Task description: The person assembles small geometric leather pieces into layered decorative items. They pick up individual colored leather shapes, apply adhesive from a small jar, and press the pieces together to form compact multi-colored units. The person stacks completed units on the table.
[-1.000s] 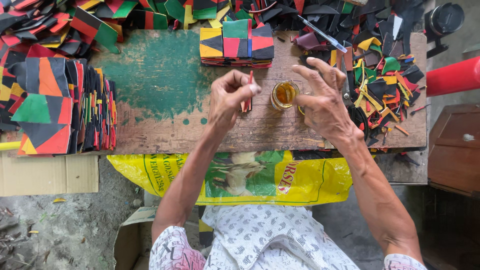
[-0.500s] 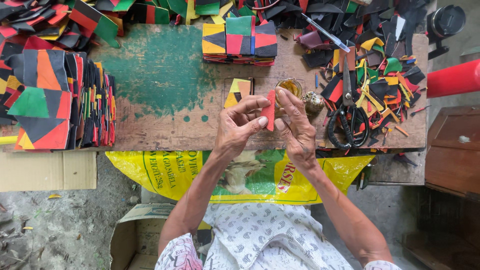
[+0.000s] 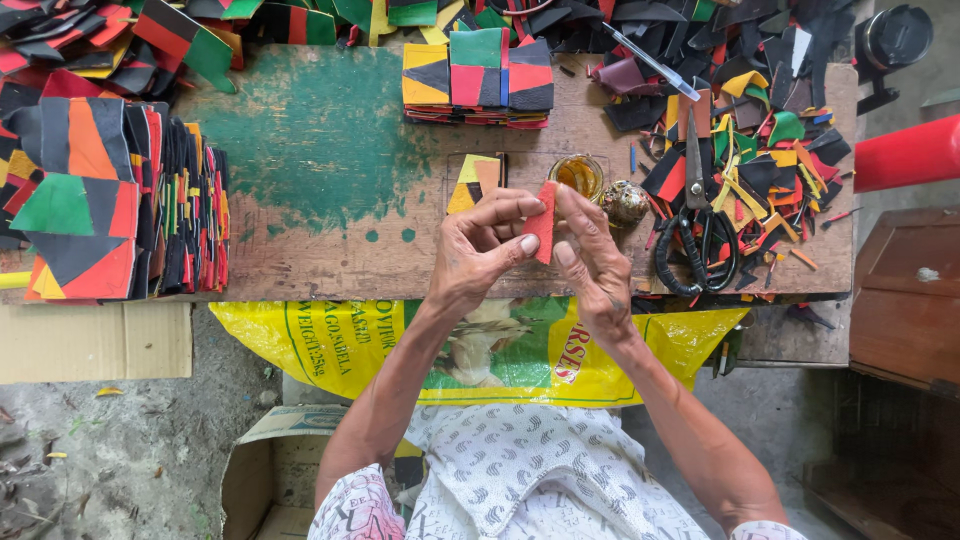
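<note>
So a small red piece [image 3: 542, 222] is being held up between both hands, just above the near edge of the wooden counter [image 3: 330, 265]. The left hand [image 3: 480, 250] is closed on it, thumb and fingertips pinched on its left edge, and the right hand [image 3: 592, 262] is closed on its right edge the same way. Just past the piece, at about 12 o'clock, a little jar of yellowish liquid [image 3: 577, 175] is parked, with a round mottled lid [image 3: 625, 203] beside it at 1 o'clock. A yellow and tan patch [image 3: 474, 180] is lying flat at 11 o'clock. Black-handled scissors [image 3: 697, 225] are seen at 3 o'clock among loose coloured scraps [image 3: 770, 170]. A neat stack of patchwork squares [image 3: 478, 75] is set farther back, and a bigger pile [image 3: 95, 200] is stood at 9 o'clock.
</note>
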